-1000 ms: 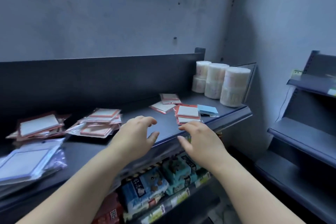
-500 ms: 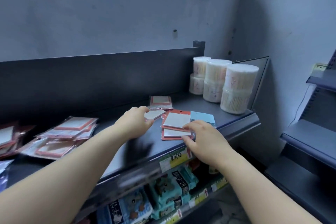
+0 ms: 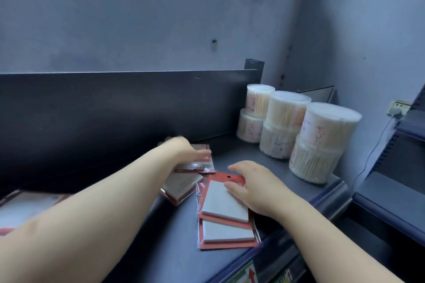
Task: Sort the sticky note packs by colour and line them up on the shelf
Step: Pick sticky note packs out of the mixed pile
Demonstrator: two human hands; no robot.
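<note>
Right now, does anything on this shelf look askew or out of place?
Yes. The packs lie unaligned: the top red-backed pack overlaps the lower pack crookedly near the front of the shelf, a tilted pack lies to their left, and a rear pack sits skewed behind it. Nothing looks spilled.

The left hand [image 3: 184,150] reaches furthest forward, palm down, too blurred to make out its fingers. The right hand [image 3: 253,187] lies flat nearer in, fingers loosely spread.
</note>
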